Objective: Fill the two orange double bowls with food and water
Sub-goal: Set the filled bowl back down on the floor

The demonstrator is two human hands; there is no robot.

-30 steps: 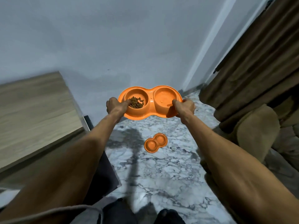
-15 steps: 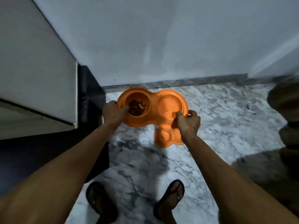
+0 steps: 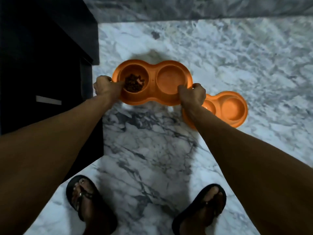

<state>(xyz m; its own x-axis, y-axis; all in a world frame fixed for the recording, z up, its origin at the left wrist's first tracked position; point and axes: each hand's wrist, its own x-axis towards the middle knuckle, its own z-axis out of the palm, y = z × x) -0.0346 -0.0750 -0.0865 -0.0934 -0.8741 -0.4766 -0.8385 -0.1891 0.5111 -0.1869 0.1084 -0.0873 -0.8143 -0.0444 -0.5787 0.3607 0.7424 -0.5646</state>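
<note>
I hold an orange double bowl (image 3: 152, 99) level above the marble floor, one hand at each end. My left hand (image 3: 105, 86) grips its left rim, my right hand (image 3: 192, 95) its right rim. Its left cup holds brown kibble (image 3: 133, 83); its right cup (image 3: 171, 78) shows no kibble, and I cannot tell if there is water in it. A second orange double bowl (image 3: 232, 107) lies on the floor to the right, partly hidden by my right wrist. Its right cup looks empty.
A dark cabinet (image 3: 42, 65) stands at the left, close to my left arm. White and grey marble floor (image 3: 152, 158) spreads below, with a skirting strip (image 3: 203, 7) along the wall at the top. My feet in black sandals (image 3: 84, 200) stand at the bottom.
The view has tilted down and closer to the floor. The held bowl has come lower, and the second bowl now shows to its right instead of behind it.
</note>
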